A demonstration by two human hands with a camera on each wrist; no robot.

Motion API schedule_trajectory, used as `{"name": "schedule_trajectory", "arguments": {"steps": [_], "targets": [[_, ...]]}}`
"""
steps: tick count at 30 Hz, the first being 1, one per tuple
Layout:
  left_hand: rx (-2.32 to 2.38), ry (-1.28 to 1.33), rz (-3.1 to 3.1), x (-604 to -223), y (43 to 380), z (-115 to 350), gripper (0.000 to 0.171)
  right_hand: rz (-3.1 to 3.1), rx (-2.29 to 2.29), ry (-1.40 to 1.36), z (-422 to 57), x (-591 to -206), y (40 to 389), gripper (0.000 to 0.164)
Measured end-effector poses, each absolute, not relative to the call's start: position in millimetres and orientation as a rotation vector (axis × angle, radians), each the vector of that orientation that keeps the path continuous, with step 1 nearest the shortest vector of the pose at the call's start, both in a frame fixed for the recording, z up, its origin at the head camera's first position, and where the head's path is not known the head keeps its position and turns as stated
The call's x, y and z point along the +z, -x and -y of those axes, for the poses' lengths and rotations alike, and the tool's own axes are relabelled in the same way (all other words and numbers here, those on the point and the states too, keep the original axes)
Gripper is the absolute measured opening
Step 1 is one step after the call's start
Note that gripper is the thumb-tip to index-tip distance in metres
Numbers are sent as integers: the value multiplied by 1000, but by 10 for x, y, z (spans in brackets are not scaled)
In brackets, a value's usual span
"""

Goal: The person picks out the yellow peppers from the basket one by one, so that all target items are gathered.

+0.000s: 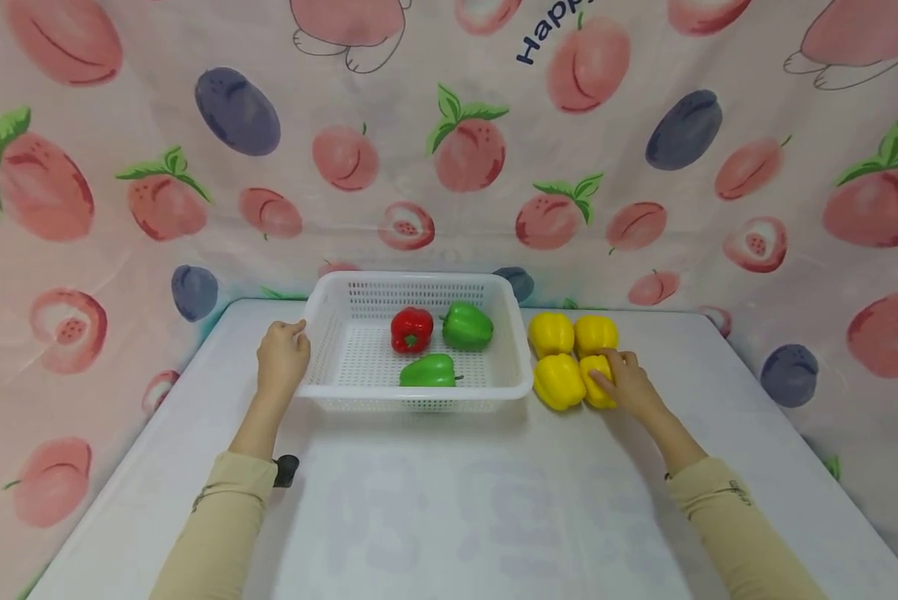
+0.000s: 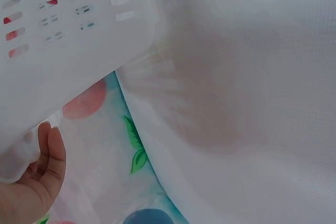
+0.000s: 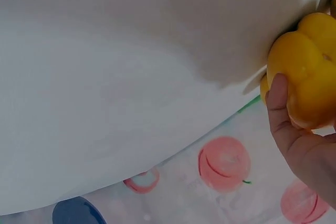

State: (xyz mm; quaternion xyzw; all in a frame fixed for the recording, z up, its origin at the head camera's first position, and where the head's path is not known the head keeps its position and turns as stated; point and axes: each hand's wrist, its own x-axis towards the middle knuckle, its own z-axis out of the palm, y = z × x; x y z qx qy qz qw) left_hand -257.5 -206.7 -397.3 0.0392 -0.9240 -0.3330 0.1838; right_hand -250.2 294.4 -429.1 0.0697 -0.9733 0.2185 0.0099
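Observation:
A white plastic basket (image 1: 419,393) stands on the table with a red bell pepper (image 1: 411,330) and two green bell peppers, one at the back right (image 1: 467,326) and one near the front wall (image 1: 428,371). My left hand (image 1: 282,357) holds the basket's left rim; in the left wrist view its fingers (image 2: 55,150) bend up against the rim. To the basket's right, several yellow bell peppers (image 1: 559,382) sit in a close group. My right hand (image 1: 629,385) grips the front right yellow bell pepper (image 3: 299,61), thumb on one side. Its other fingers are partly hidden.
The white table (image 1: 449,500) extends in front of the basket and to both sides. A fruit-print cloth (image 1: 389,108) hangs behind and around it. A small black object (image 1: 286,471) shows at the left wrist.

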Motion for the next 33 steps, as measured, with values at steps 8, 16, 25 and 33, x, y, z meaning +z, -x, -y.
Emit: {"name": "schedule_trajectory", "arguments": {"steps": [8, 16, 25, 33], "targets": [[-938, -94, 2598, -3954, 2602, 2047, 34, 3012, 649, -212, -2969, -4248, 2537, 51], [-969, -93, 2598, -3957, 2603, 2012, 34, 3028, 629, -159, -2998, -4233, 2530, 54], [-1042, -132, 2606, -3971, 2626, 2090, 35, 3069, 488, -187, -2971, -4142, 2487, 54], [-991, -47, 2624, -3972, 2584, 2167, 33, 3031, 403, -183, -2919, -3999, 2399, 49]]}}
